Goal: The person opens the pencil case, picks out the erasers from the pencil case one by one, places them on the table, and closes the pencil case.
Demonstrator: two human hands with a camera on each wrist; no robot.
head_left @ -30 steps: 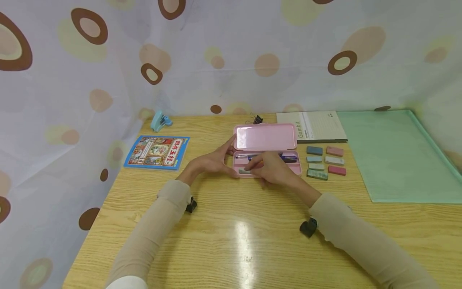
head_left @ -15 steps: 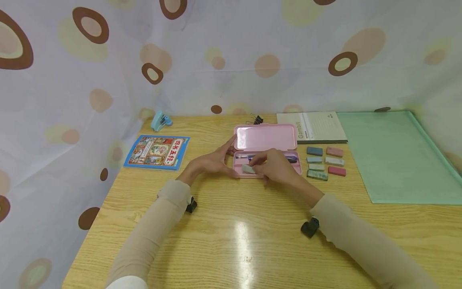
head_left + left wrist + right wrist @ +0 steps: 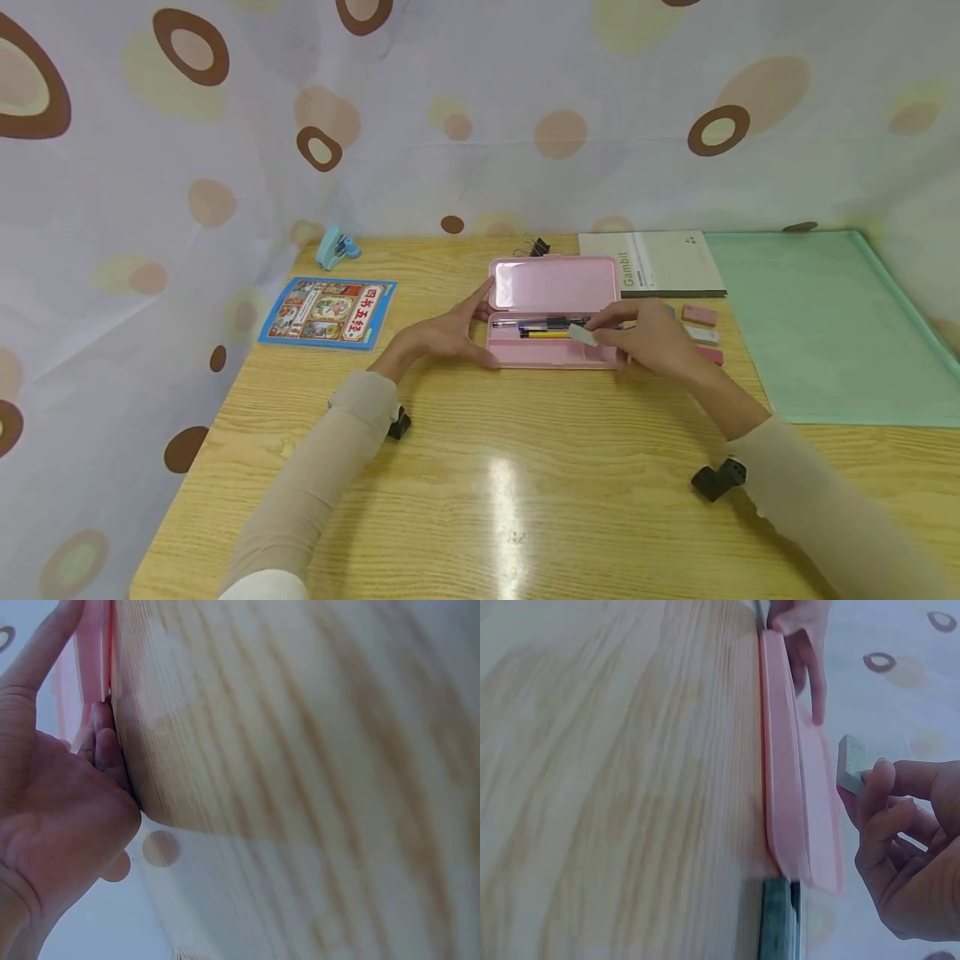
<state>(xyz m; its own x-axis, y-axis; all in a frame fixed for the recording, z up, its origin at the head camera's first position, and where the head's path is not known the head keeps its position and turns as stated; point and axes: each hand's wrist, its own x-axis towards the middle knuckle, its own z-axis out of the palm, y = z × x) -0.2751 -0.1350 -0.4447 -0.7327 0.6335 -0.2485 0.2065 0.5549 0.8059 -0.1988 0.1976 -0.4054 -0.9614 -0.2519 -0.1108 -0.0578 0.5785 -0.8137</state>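
Observation:
A pink pencil case (image 3: 517, 354) lies on the table with its lid raised, several pens (image 3: 555, 325) in its back compartment. At its left end is my left hand (image 3: 447, 333), thumb at the front corner and index finger stretched to the lid. The left wrist view shows this palm (image 3: 67, 802) beside the case's end. My right hand (image 3: 654, 337) pinches a pale green eraser (image 3: 582, 335) between thumb and fingertips, over the right part of the case. In the right wrist view the eraser (image 3: 851, 765) is raised clear of the case (image 3: 784, 750).
Several erasers lie right of the case, partly hidden by my right hand; a pink one (image 3: 700, 315) shows. Behind stand a notebook (image 3: 671, 265) and a black binder clip (image 3: 538, 247). A green mat (image 3: 832, 333) lies right, a blue booklet (image 3: 327, 312) and a light-blue clip-like object (image 3: 335, 248) left.
My right hand has lifted the pale green eraser from the front compartment and carried it to the right, uncovering the pens. The left hand has stayed at the case's left end.

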